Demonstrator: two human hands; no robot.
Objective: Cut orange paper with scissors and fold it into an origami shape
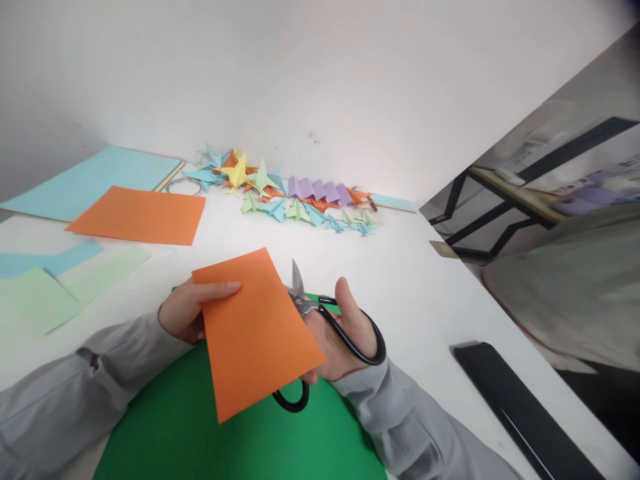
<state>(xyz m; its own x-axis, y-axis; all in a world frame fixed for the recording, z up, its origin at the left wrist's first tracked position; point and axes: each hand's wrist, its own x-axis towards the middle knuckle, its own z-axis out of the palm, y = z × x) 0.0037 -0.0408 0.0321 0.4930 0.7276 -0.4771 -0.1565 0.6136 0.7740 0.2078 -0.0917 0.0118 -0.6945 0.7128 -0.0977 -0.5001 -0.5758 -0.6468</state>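
Observation:
My left hand (187, 308) pinches an orange sheet of paper (255, 340) by its upper left edge, the index finger lying flat across its face. My right hand (345, 333) holds black-handled scissors (304, 305), with the thumb through one loop and the other loop showing below the sheet. The scissors' blades are spread at the sheet's right edge; one blade stands up in view and the other is partly hidden. The paper covers some of my right fingers. Beneath both hands lies a green rounded mat or board (165, 427).
Folded paper stars and cranes (240, 173) lie along the wall beside a purple pleated strip (320, 191). Another orange sheet (145, 217) overlaps blue sheets (105, 173) at left. Light green pieces (37, 297) lie nearer. A long black object (520, 407) rests at right.

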